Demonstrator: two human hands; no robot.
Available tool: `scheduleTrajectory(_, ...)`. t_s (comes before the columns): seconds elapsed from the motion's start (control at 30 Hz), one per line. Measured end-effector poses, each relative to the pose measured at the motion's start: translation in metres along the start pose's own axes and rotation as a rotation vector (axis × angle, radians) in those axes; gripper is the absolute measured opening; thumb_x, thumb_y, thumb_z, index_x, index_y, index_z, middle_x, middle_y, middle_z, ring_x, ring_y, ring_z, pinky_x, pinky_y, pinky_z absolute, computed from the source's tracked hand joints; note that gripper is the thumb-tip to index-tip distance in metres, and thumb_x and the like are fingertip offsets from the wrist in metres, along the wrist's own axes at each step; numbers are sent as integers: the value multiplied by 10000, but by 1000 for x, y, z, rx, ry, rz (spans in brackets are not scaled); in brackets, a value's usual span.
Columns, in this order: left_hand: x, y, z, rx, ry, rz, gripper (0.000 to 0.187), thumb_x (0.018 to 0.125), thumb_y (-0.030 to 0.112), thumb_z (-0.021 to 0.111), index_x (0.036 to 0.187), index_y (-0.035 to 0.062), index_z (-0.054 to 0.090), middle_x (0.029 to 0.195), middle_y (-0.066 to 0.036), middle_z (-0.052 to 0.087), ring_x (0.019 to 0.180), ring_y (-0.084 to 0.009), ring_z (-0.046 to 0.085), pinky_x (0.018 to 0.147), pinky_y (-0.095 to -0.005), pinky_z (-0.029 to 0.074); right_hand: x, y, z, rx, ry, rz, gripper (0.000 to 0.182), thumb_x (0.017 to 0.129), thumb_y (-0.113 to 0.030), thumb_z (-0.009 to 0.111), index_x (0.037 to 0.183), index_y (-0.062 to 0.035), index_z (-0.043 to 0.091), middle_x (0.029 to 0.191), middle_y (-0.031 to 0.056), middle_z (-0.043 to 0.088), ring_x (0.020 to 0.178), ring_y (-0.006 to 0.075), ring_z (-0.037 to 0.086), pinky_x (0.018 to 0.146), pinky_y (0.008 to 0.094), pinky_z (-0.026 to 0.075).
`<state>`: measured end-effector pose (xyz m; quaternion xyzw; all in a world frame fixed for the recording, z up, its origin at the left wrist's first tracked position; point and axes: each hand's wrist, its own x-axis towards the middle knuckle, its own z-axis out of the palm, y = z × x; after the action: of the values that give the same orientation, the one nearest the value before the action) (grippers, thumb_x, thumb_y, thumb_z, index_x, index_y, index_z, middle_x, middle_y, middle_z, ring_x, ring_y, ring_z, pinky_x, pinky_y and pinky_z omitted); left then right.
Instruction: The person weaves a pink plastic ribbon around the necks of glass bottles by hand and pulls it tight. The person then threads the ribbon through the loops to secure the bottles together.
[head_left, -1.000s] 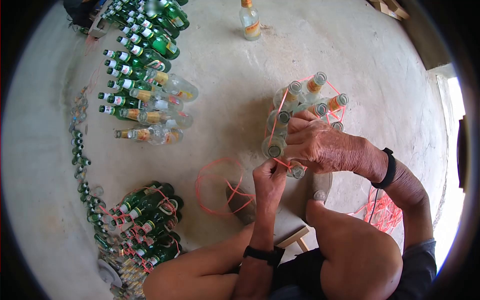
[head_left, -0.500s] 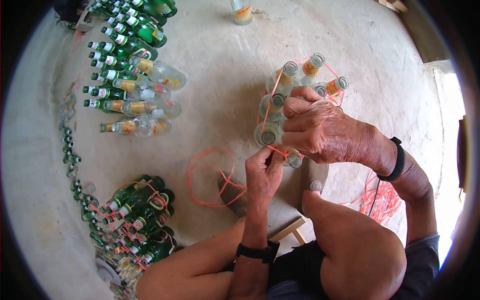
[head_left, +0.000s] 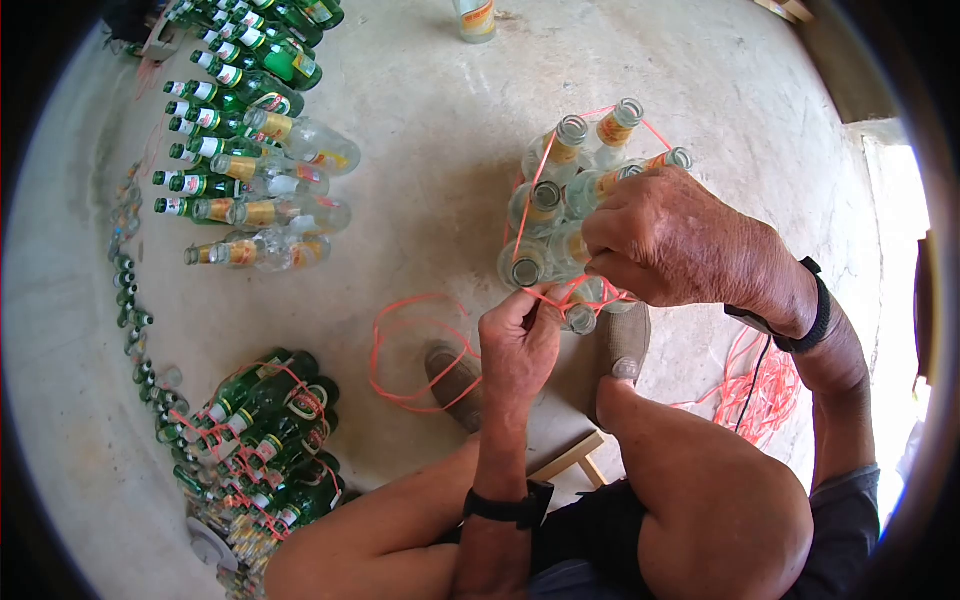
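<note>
Pink twine (head_left: pixel 540 296) is pinched by the left hand (head_left: pixel 524 345).

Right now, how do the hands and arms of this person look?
The left hand and right hand wear no gloves. A black strap with a dark piece circles the left wrist, and a black band the right. A dark sleeve shows on the right arm.

Black bands (head_left: pixel 502 508) at both wrists, dark short sleeve (head_left: pixel 842 520), dark shorts (head_left: pixel 590 530), brownish textured shoes (head_left: pixel 625 340).
</note>
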<state>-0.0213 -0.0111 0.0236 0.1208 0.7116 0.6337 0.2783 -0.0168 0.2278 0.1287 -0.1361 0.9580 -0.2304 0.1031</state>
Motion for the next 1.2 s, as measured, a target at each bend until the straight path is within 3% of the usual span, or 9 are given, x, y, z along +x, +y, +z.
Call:
scheduleTrajectory(0.17, -1, -2, 1, 1, 9, 5, 210, 1104, 141, 723, 1134, -55, 790, 807, -29, 745, 738, -48, 580, 654, -263, 498, 2, 11, -14, 30, 49, 36, 157, 906, -135, 755, 828, -10, 699, 738, 198, 694, 767, 426, 730, 709, 517, 586)
scheduleTrajectory(0.27, 0, -6, 3, 14, 19, 36, 188, 1104, 125, 718, 1137, -34, 813, 756, 44, 657, 692, -26, 480, 595, -248, 391, 0, 17, -5, 57, 43, 87, 191, 924, -142, 748, 830, -10, 648, 731, 185, 662, 741, 423, 702, 683, 517, 556)
scheduleTrajectory(0.37, -1, -5, 2, 39, 20, 29, 201, 1107, 134, 715, 1126, -48, 797, 794, -36, 739, 726, -49, 564, 637, -271, 489, -2, 20, 0, 82, 49, 118, 210, 939, -148, 746, 842, -11, 620, 742, 182, 653, 733, 421, 690, 670, 517, 544)
scheduleTrajectory(0.6, -2, -6, 1, 35, 57, -5, 200, 1097, 142, 738, 1089, -48, 801, 755, 17, 684, 708, -28, 522, 609, -255, 452, 6, 20, 21, -60, 153, 95, 85, 898, -36, 757, 937, -19, 683, 784, 185, 725, 820, 411, 769, 703, 492, 624)
scheduleTrajectory(0.7, -2, -10, 2, 29, 91, 2, 191, 1087, 136, 751, 1048, -47, 791, 719, 54, 608, 691, -21, 483, 589, -247, 415, 5, 15, 25, -137, 157, 123, 156, 913, -53, 778, 889, -15, 629, 797, 156, 709, 757, 389, 739, 689, 479, 606)
scheduleTrajectory(0.97, -5, -6, -1, -54, 117, -27, 171, 1040, 59, 760, 900, -35, 733, 679, 76, 523, 650, -10, 430, 555, -252, 349, 7, 20, 27, 37, 17, 243, 102, 930, -46, 744, 852, -15, 688, 798, 183, 724, 757, 396, 744, 680, 474, 602)
scheduleTrajectory(1.2, -7, -8, -4, -126, 90, -91, 151, 1025, 49, 757, 899, -34, 761, 684, 87, 522, 646, -9, 418, 552, -255, 321, 10, 16, 23, 138, 6, 325, 98, 944, -40, 697, 850, -10, 700, 779, 185, 718, 742, 385, 740, 676, 466, 595)
